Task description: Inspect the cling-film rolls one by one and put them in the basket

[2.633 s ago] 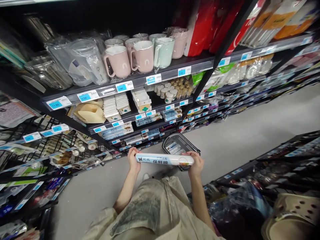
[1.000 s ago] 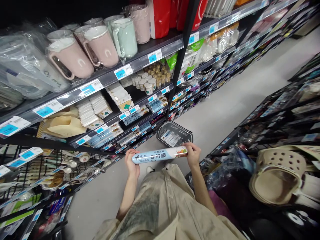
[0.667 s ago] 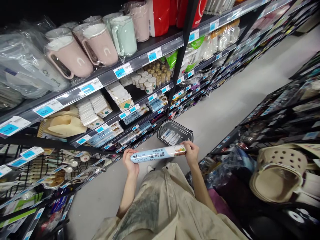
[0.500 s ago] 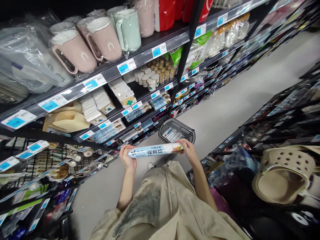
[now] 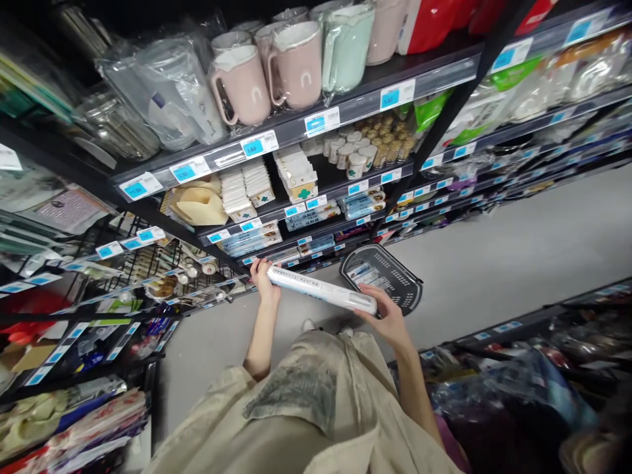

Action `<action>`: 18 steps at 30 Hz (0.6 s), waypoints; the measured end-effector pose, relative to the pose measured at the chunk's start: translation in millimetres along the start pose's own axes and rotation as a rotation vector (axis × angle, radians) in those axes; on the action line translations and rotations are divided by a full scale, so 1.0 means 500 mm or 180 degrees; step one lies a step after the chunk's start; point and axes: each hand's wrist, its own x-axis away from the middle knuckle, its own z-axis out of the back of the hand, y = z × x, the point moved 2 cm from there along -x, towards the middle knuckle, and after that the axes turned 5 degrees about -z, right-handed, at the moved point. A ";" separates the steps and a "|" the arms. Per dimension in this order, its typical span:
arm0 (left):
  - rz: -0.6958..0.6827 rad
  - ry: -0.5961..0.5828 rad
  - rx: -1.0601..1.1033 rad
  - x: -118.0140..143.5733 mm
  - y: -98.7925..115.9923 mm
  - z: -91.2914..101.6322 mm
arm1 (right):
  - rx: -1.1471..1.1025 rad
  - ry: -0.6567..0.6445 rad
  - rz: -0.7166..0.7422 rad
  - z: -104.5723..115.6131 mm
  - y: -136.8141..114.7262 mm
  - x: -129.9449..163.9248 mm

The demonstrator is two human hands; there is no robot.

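Note:
I hold a long white and pale blue roll of cling film (image 5: 320, 290) level in front of me, one end in each hand. My left hand (image 5: 265, 280) grips its left end, close to the lower shelves. My right hand (image 5: 388, 315) cups the right end, just above a dark shopping basket (image 5: 395, 276) standing on the grey floor. The roll's printed side is turned away from me.
Black shelving (image 5: 345, 112) on the left carries pink and green mugs (image 5: 291, 62), wrapped jugs, small boxes, jars and similar rolls, with blue price tags along the edges. A second rack (image 5: 543, 368) stands on my right. The grey aisle floor (image 5: 518, 250) runs ahead between them.
My view has swung left and the roll has turned, so its printed label no longer faces me. The left end has risen toward the shelves. Both hands have stayed on it.

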 end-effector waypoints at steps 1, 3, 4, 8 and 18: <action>-0.0046 0.0020 -0.0016 -0.001 0.001 0.006 | 0.0070 -0.0077 0.0010 -0.003 0.002 0.000; -0.0183 -0.0028 -0.0020 0.003 0.009 0.016 | 0.0160 -0.0198 -0.0054 -0.005 0.010 0.003; -0.0266 -0.0080 -0.0012 0.006 0.015 0.020 | 0.0213 -0.0250 -0.0113 -0.006 0.015 0.004; -0.0618 -0.0458 -0.0016 0.027 0.042 0.022 | 0.0620 -0.0510 -0.0340 -0.004 0.030 0.006; -0.0952 -0.1256 0.0285 0.083 0.085 -0.004 | 0.2161 -0.1386 -0.0002 -0.065 -0.007 0.000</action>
